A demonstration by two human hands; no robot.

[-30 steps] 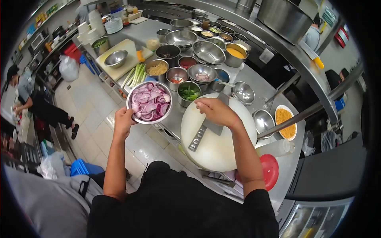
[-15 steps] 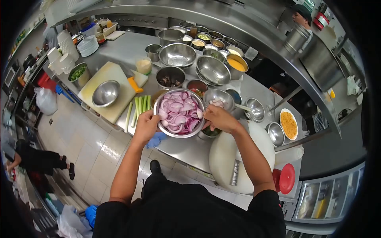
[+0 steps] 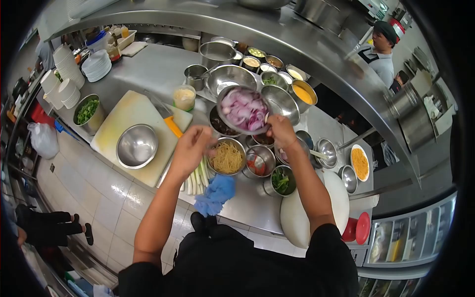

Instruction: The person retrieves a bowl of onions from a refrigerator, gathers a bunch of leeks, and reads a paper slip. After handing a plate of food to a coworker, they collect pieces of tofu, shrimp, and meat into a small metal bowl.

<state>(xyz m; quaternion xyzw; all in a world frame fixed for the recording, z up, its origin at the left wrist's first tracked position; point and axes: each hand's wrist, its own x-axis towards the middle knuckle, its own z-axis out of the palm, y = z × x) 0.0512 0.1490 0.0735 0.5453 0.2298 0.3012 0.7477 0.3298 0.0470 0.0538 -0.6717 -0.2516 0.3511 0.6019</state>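
My right hand point(image 3: 281, 129) grips the rim of a steel bowl of sliced red onion point(image 3: 244, 109) and holds it tilted above the other bowls on the steel counter point(image 3: 153, 67). My left hand point(image 3: 191, 147) hovers with fingers apart over the bowl of yellow noodles point(image 3: 227, 157), holding nothing. Green leek stalks point(image 3: 200, 174) and a blue cloth point(image 3: 216, 193) lie just below my left hand. Beside the noodles stand a bowl of red pieces point(image 3: 257, 162) and a bowl of chopped greens point(image 3: 282, 180).
An empty steel bowl point(image 3: 136, 145) sits on a pale cutting board point(image 3: 129, 115) at left. Many steel bowls crowd the counter's back. A round white board point(image 3: 297, 220) lies near the front right. A person in a cap point(image 3: 380, 49) stands behind the shelf. Someone's legs point(image 3: 54, 225) are on the floor at left.
My left hand let go of the onion bowl and dropped toward the noodles. My right hand alone lifted the bowl up and away over the back bowls.
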